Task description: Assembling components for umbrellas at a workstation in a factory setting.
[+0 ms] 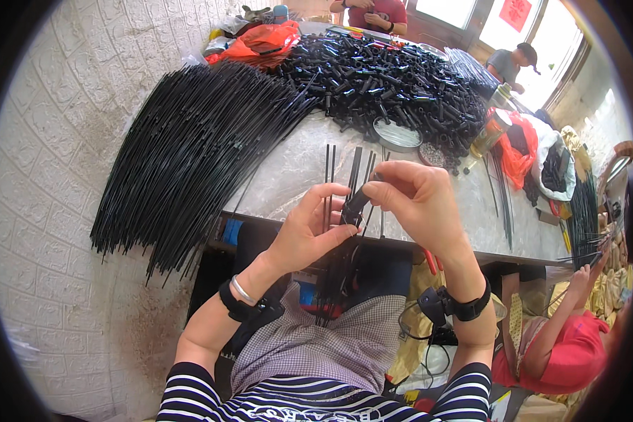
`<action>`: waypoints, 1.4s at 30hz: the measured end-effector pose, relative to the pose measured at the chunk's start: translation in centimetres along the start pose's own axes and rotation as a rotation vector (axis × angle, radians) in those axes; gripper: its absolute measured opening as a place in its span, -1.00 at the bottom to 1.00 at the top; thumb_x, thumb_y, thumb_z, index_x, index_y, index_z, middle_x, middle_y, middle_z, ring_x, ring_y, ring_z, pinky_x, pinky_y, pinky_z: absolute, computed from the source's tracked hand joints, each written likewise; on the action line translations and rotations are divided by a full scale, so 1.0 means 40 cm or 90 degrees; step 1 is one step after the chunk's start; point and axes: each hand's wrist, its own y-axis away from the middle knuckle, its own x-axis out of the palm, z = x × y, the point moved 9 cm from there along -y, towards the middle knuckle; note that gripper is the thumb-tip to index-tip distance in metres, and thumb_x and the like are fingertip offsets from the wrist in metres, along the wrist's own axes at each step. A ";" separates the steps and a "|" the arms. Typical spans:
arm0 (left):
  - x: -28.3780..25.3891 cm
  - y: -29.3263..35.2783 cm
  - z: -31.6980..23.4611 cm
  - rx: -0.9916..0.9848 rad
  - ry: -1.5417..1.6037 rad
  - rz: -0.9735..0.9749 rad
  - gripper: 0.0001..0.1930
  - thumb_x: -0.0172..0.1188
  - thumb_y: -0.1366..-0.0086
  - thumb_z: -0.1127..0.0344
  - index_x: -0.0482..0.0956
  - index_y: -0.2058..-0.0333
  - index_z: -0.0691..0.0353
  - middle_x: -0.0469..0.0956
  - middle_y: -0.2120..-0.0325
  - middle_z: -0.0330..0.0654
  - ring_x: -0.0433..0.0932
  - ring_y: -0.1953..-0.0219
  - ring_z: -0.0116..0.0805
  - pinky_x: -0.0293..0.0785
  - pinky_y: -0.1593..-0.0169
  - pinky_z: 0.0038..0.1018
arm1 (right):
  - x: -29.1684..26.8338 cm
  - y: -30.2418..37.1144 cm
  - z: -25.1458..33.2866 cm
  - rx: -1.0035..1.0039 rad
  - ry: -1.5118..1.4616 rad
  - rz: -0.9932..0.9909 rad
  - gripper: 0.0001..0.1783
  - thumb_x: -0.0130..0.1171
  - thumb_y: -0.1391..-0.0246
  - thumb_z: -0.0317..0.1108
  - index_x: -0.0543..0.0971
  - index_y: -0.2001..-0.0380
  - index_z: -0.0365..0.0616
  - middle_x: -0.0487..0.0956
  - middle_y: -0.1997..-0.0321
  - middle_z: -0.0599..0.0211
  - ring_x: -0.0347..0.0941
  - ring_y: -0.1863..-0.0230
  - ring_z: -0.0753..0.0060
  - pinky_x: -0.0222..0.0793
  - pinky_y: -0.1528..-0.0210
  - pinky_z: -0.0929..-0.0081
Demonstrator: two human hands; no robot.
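Over the front edge of the table (288, 169), my left hand (299, 233) is closed around several thin black rods (329, 165). They stand nearly upright and run down toward my lap. My right hand (422, 204) pinches a short black tubular piece (357, 204) between thumb and fingers, tilted at the rods by my left fingertips. Whether the piece is joined to the rods is hidden by my fingers. A round dish (399, 144) of clear, thin pieces lies just beyond my hands, with a small tray of tiny metal parts (432, 155) beside it.
A large stack of black rods (190, 155) overhangs the table's left side. Behind lies a heap of black tubular pieces (394, 81). Red bags (260, 43), a jar (491, 132) and a white bag (554, 162) stand around. Other people sit at the back and right (566, 348).
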 end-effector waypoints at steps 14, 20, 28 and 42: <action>0.019 0.006 -0.006 -0.009 -0.081 0.045 -0.68 0.16 -0.25 0.60 0.36 0.04 0.35 0.53 0.18 -0.15 0.56 0.13 -0.45 0.52 0.06 -0.52 | 0.016 -0.001 0.058 -0.023 0.161 0.157 -0.84 0.26 0.07 -0.48 0.59 0.42 -0.39 0.51 0.65 0.26 0.42 0.57 0.66 0.30 0.52 0.60; -0.001 0.016 -0.009 0.000 -0.192 0.000 -0.68 0.21 -0.23 0.57 0.40 0.05 0.35 0.56 0.26 -0.21 0.56 0.17 -0.52 0.52 0.12 -0.57 | 0.012 0.010 0.051 -0.038 0.159 0.088 -0.83 0.26 0.07 -0.42 0.61 0.42 -0.33 0.52 0.61 0.08 0.46 0.63 0.32 0.35 0.52 0.46; -0.010 0.005 0.016 -0.030 -0.067 0.001 -0.61 0.23 -0.21 0.57 0.42 -0.02 0.37 0.51 0.11 -0.14 0.51 0.08 -0.49 0.51 0.05 -0.54 | 0.023 0.120 -0.136 0.038 -0.168 0.047 -0.15 0.43 0.17 -0.41 0.28 -0.22 -0.25 0.46 -0.03 0.20 0.44 0.02 0.44 0.47 0.12 0.53; 0.049 -0.025 -0.096 -0.036 -0.927 0.102 -0.54 0.38 -0.11 0.22 0.56 0.00 0.18 0.59 0.33 -0.12 0.62 0.32 -0.34 0.50 0.40 -0.46 | 0.125 0.157 -0.222 0.143 -0.403 0.017 -0.70 0.35 0.01 -0.50 0.44 0.26 -0.24 0.52 0.31 0.48 0.43 0.26 0.75 0.43 0.20 0.69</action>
